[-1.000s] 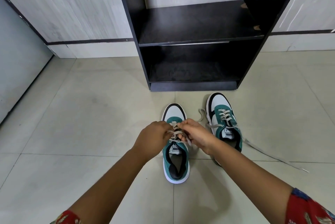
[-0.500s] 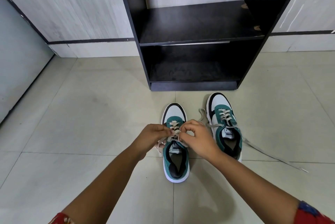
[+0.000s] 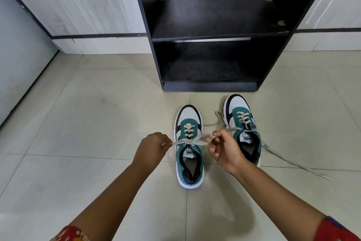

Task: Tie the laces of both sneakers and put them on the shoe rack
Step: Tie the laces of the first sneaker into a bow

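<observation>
Two green, white and black sneakers stand on the tiled floor, toes toward the black shoe rack (image 3: 213, 33). My left hand (image 3: 151, 148) and my right hand (image 3: 222, 148) sit on either side of the left sneaker (image 3: 188, 149), each pinching one end of its beige lace (image 3: 192, 141), which stretches taut across the tongue. The right sneaker (image 3: 243, 127) is partly hidden behind my right hand. Its loose lace (image 3: 289, 159) trails over the floor to the right, and a second end (image 3: 216, 118) curls between the shoes.
The rack has two open dark shelves and stands against a pale wood-grain wall (image 3: 78, 2). A grey panel (image 3: 21, 53) runs along the left. Beige floor tiles (image 3: 88, 123) spread around the shoes.
My hands were close together over the left sneaker's laces. They have now moved apart sideways, drawing the lace ends out tight.
</observation>
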{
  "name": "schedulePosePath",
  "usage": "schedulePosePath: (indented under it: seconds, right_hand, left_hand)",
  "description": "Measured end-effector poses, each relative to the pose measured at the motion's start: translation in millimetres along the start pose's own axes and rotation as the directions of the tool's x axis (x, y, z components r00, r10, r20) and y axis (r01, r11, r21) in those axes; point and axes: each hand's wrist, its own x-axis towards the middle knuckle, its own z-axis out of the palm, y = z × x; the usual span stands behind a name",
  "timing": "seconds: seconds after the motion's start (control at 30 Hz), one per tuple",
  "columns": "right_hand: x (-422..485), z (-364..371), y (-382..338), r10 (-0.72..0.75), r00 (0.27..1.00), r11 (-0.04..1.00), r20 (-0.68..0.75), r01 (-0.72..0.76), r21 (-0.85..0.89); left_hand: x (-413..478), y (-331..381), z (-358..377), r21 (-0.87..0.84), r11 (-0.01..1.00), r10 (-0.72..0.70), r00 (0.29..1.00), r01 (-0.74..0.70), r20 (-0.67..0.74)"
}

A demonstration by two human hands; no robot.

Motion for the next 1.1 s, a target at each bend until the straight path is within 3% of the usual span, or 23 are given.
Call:
schedulePosePath:
  seconds: [0.07, 0.2, 0.3, 0.47, 0.67, 0.7, 0.77, 0.83, 0.87, 0.93, 1.0, 1.1]
  right_hand:
    - [1, -1, 2, -0.078, 0.995, 0.956, -0.062, 0.057, -0.287]
    - [-2, 2, -1, -0.301, 0.952, 0.617, 0.052, 0.237, -0.75]
    - [-2, -1, -1, -0.331, 0.941, 0.398, 0.067, 0.203, -0.895]
    - [-5, -1, 1, -0.298, 0.954, 0.297, 0.039, 0.132, -0.946]
    - [-4, -6, 1, -0.261, 0.965, 0.284, 0.036, 0.112, -0.952]
    - [-4, -7, 2, -0.244, 0.969, 0.339, 0.05, 0.133, -0.931]
    - [-5, -5, 3, -0.201, 0.978, 0.586, 0.057, 0.167, -0.793]
    - [-8, -6, 6, -0.211, 0.977, 0.745, 0.041, 0.188, -0.64]
    - [-9, -7, 9, -0.233, 0.972, 0.748, 0.021, 0.193, -0.635]
    - [-8, -9, 19, -0.179, 0.984, 0.744, -0.013, 0.126, -0.656]
    - [-8, -4, 30, -0.016, 1.0, 0.774, -0.022, -0.001, -0.634]
    - [-3, 7, 38, 0.068, 0.997, 0.792, -0.02, -0.066, -0.607]
  left_hand:
    - [1, -3, 1, 0.113, 0.993, 0.026, 0.999, -0.021, -0.041]
    - [-1, -9, 7, 0.29, 0.951, 0.135, 0.989, -0.111, -0.065]
    - [-3, -15, 10, 0.357, 0.918, 0.204, 0.978, -0.175, -0.044]
    - [0, -24, 11, 0.346, 0.916, 0.226, 0.974, -0.202, -0.03]
    - [-2, -26, 10, 0.303, 0.935, 0.2, 0.98, -0.183, -0.024]
    - [-4, -25, 10, 0.271, 0.951, 0.165, 0.986, -0.152, -0.027]
    - [-6, -23, 10, 0.172, 0.984, 0.05, 0.998, -0.044, -0.032]
    - [-8, -17, 9, -0.084, 0.991, -0.107, 0.994, 0.107, 0.009]
    - [-9, -11, 9, -0.291, 0.934, -0.197, 0.978, 0.208, 0.068]
    - [-11, 4, 7, -0.583, 0.688, -0.334, 0.902, 0.433, 0.275]
    - [-12, 13, 6, -0.65, 0.521, -0.364, 0.833, 0.553, 0.417]
    - [-11, 21, 2, -0.68, 0.466, -0.348, 0.824, 0.566, 0.448]
